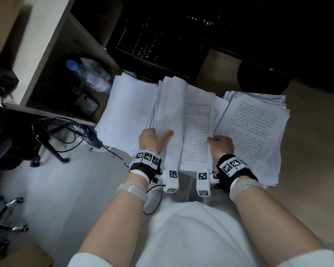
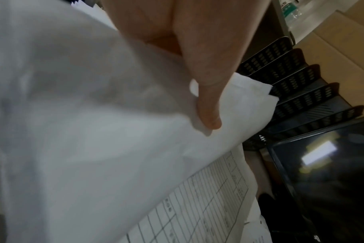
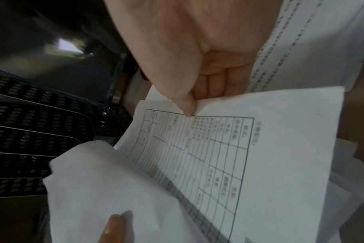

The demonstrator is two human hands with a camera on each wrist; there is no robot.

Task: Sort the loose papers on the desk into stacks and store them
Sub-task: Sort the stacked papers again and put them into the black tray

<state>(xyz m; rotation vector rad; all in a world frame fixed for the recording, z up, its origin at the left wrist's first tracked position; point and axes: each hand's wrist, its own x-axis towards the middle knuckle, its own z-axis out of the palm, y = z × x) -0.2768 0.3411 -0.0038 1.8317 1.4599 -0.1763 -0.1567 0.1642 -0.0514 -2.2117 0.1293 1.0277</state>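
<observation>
Black tray rack (image 2: 297, 92), seemingly unfilled; hands (image 1: 154, 138) hold papers (image 1: 181, 120).

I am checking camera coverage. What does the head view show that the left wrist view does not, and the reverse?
Only the head view shows the right hand pinching the table form, the text-page stack at right, the blank stack at left, and a water bottle on the shelf. Only the left wrist view shows the black tiered paper tray clearly and the dark monitor. Both show the left hand gripping the lifted sheets above the form.
</observation>
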